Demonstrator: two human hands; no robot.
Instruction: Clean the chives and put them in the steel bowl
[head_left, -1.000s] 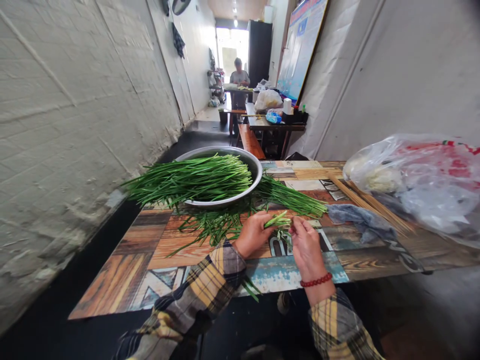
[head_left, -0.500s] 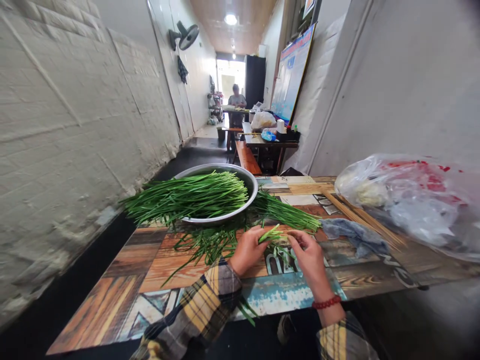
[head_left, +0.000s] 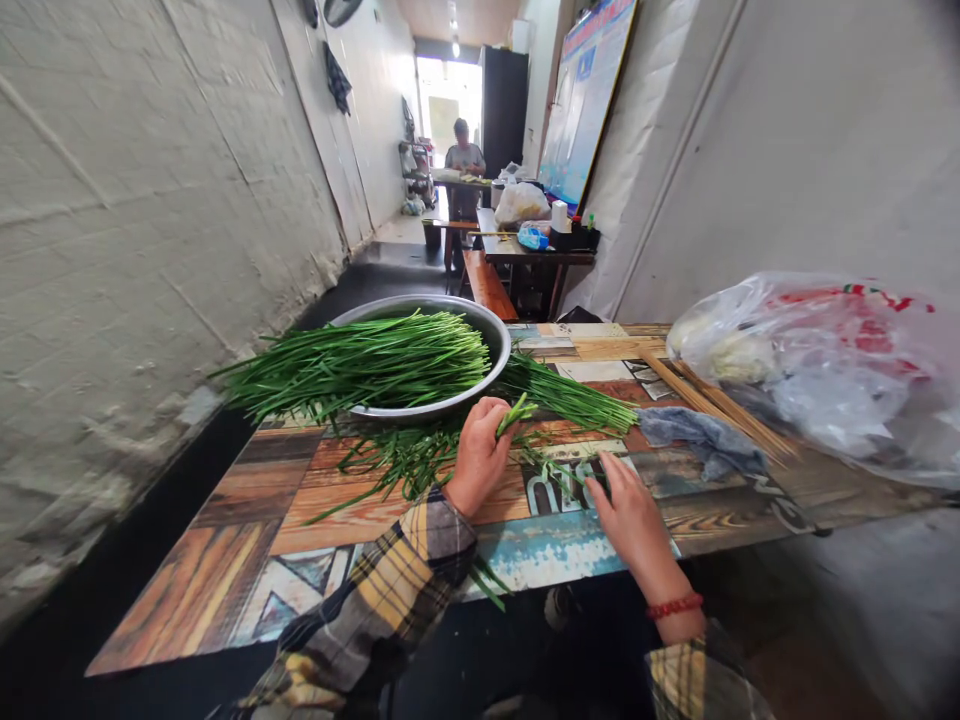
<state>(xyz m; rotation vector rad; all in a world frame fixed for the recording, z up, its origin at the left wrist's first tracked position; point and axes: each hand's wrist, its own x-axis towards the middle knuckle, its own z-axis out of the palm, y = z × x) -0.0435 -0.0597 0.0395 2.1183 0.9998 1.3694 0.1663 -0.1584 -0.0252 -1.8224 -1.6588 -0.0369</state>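
Observation:
My left hand [head_left: 478, 458] is closed around a small bunch of garlic chives [head_left: 517, 411], whose pale cut ends point up to the right. To its right, my right hand [head_left: 628, 505] has its fingers apart and holds nothing, low over the table near thin scraps [head_left: 559, 468]. A metal basin [head_left: 505, 352] behind my left hand bears a large heap of chives [head_left: 390, 362], their leaves hanging over its left rim. Another bundle of chives [head_left: 581, 400] lies on the table right of the basin. Loose leaves [head_left: 409, 455] are strewn in front of it.
A grey cloth [head_left: 701, 438] and wooden chopsticks [head_left: 720, 415] lie to the right on the wood-patterned table [head_left: 247, 550]. Beyond them sits a clear plastic bag [head_left: 840, 370]. A person [head_left: 465, 158] sits at a farther table, with a bench [head_left: 487, 285] between.
My right hand has moved away from the bunch, down and to the right, and its fingers have opened. My left hand still holds the chives, slightly higher. The view has tilted downward.

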